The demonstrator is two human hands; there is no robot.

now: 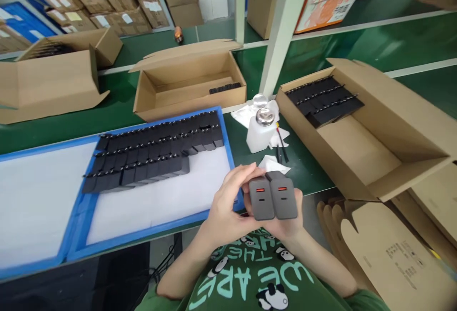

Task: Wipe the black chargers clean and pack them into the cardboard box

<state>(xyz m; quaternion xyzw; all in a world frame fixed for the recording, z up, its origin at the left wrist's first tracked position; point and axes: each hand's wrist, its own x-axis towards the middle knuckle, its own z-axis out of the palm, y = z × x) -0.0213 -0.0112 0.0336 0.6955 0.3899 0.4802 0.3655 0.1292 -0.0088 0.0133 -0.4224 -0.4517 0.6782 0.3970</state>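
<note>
Two dark grey phone chargers (273,201) are held side by side in front of my chest. Their port ends face me, each with a red USB slot above a small dark slot. My left hand (224,206) is closed around the left side of the pair, thumb below and fingers over the far side. From below and the right, my right hand (291,228) grips the same chargers; most of its fingers are hidden behind them. Rows of similar black chargers (153,147) with metal prongs lie in a blue-rimmed tray (150,231) to the left.
A white pump bottle (260,132) stands beyond my hands among white wipes (273,164) and dark thin tools (283,147). An open carton (360,151) at right holds more chargers. Another carton (189,78) sits behind the tray. Flattened cardboard (389,249) is stacked lower right.
</note>
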